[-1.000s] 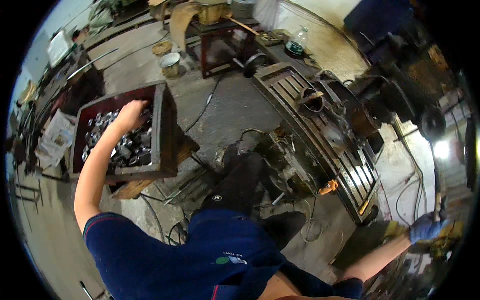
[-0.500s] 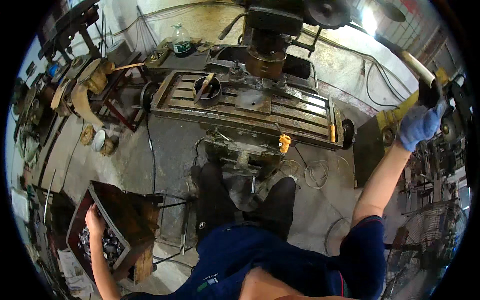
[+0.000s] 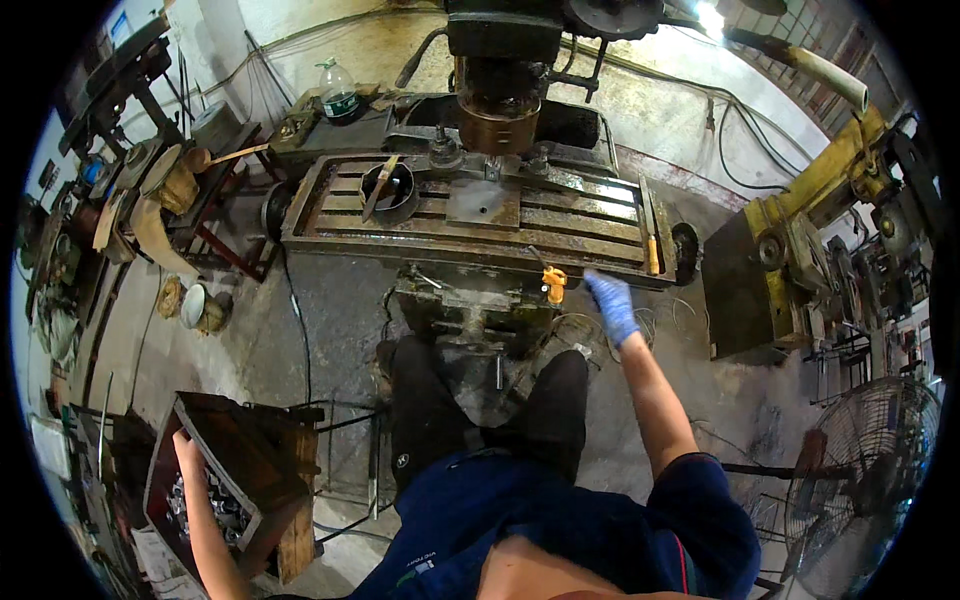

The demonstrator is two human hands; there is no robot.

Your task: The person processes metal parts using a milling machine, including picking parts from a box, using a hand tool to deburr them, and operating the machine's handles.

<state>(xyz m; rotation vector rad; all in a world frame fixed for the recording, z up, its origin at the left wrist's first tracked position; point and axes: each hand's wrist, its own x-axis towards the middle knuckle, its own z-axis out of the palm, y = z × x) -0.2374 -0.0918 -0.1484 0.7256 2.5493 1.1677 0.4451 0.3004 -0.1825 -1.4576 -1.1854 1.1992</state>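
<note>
My bare left hand (image 3: 187, 453) is down inside a dark wooden box (image 3: 222, 462) that holds many small metal parts (image 3: 232, 512); its fingers are hidden against the inner wall. In a blue glove, my right hand (image 3: 614, 305) hangs over the floor just off the front edge of the machine table (image 3: 420, 238). An orange air gun (image 3: 553, 285) is close to its left, apart from the glove. Motion blur hides how the gloved fingers lie.
A round pot (image 3: 400, 205) with a brush across it stands on the slotted table, left of a flat metal block (image 3: 484, 203). A long lever (image 3: 830, 78) juts in at upper right. An orange-handled tool (image 3: 653, 255) lies at the table's right end. A fan (image 3: 850, 480) stands at lower right.
My right hand has let go of the lever at the upper right and come down and left, near the air gun. The left hand stays in the box, slightly lower.
</note>
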